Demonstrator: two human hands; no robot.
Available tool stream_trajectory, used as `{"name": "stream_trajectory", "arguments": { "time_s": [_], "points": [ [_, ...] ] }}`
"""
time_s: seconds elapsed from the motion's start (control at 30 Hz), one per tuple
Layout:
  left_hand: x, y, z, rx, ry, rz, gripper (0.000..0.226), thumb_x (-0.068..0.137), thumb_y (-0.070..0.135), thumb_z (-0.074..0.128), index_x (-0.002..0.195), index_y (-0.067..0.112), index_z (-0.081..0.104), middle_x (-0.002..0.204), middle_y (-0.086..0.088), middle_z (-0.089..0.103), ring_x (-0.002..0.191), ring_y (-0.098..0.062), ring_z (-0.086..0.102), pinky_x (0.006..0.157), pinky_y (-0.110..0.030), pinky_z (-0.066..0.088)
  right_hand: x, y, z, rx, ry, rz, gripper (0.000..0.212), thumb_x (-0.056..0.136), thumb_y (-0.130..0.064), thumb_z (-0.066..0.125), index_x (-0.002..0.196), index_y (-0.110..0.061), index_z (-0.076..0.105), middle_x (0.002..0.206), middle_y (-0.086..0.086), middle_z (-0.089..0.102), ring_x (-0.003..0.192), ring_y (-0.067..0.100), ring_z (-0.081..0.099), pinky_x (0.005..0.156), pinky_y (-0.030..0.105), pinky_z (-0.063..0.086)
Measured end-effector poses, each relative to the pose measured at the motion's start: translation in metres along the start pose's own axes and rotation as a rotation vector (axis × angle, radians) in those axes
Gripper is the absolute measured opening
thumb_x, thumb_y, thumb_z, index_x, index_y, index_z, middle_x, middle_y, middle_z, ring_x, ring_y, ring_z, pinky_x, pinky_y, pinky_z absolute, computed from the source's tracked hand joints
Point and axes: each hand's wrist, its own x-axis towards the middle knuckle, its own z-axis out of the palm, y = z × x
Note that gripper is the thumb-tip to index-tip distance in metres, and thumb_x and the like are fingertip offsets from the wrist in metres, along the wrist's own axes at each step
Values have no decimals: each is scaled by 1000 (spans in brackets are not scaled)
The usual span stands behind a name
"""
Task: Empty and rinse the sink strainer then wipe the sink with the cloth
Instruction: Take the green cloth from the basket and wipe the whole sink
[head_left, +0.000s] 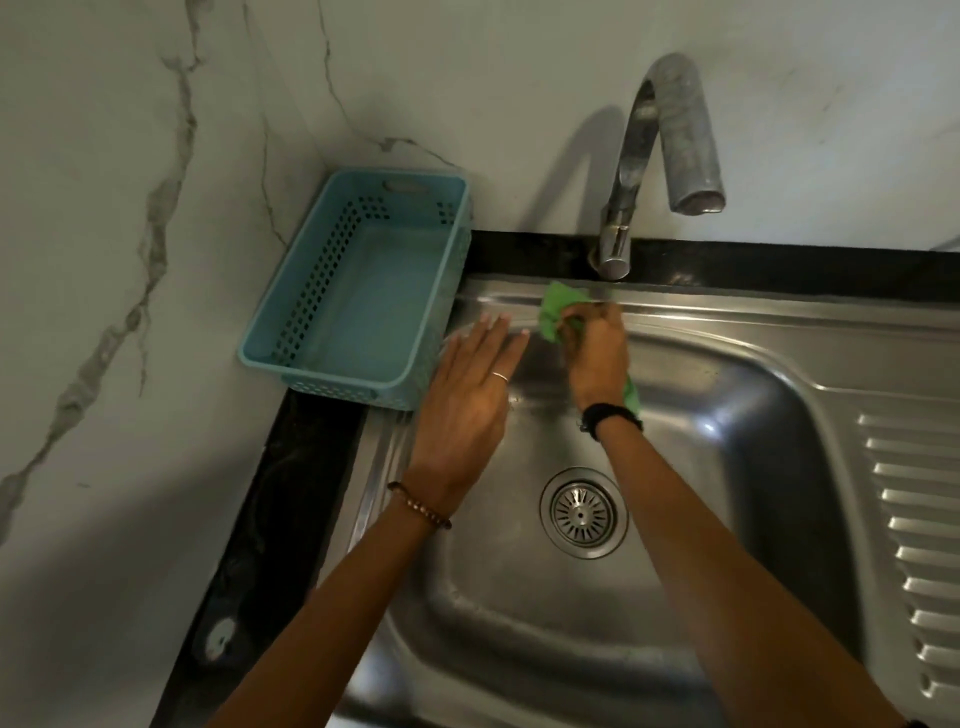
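Wiping the back rim: my right hand has the crumpled green cloth bunched in curled fingers, under the curved steel tap.

My left hand lies flat, fingers straight, on the stainless steel sink rim beside the light-blue perforated plastic basket. Risks: knuckles hitting the tap base, elbowing the basket, skipping the basin. Round metal strainer sits in the drain.

Both arms extended forward; left hand flat, fingers straight and together; right hand curled, fingers bunched in a grip.
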Motion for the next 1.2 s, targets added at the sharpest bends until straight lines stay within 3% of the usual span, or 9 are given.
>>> {"name": "stream_trajectory", "arguments": {
  "time_s": [0.13,0.33,0.6,0.83,0.97,1.1,1.2],
  "points": [
    [16,4,25,-235,-204,-64,70,89,7,49,145,13,9,157,-10,9,140,-10,-4,118,-32,2,-9,-26,27,-87,-117,-225,20,92,-6,50,107,4,57,116,23,54,101,35,56,87,42,49],
    [45,-9,56,-158,-371,-105,85,81,-1,48,146,7,-6,157,-12,-6,146,-21,-5,120,-37,2,9,7,2,-306,-77,-172,27,93,-6,49,119,-4,52,126,16,48,109,31,52,84,39,51],
    [65,28,87,23,-395,12,88,82,9,53,147,14,-7,158,-6,-6,146,-20,-5,116,-44,-5,11,72,-89,-422,-2,-5,28,94,-12,48,122,-5,51,123,18,48,107,33,52,86,43,51],
    [45,81,89,-186,-524,23,89,87,19,54,146,18,-12,158,-2,-11,145,-19,-10,113,-47,-12,-16,112,-163,-542,11,155,30,92,-17,53,119,-4,52,117,17,50,104,36,54,80,43,48],
    [0,101,80,-324,-691,50,91,88,29,55,145,23,-15,157,0,-14,144,-17,-14,113,-45,-13,-44,107,-169,-637,47,238,26,91,-5,47,117,1,51,117,19,50,99,38,57,73,43,49],
    [-65,100,61,-393,-869,76,101,80,54,58,142,34,-19,155,5,-22,142,-15,-20,109,-37,-16,-89,108,-179,-680,52,306,26,90,-2,43,114,4,51,117,21,51,98,39,58,71,44,47],
    [-110,87,43,-399,-1036,60,101,74,63,58,143,38,-13,156,7,-16,143,-11,-15,111,-43,-16,-134,108,-189,-711,25,320,24,89,-5,48,112,2,51,113,19,53,93,37,59,65,40,44]
  ]
}}
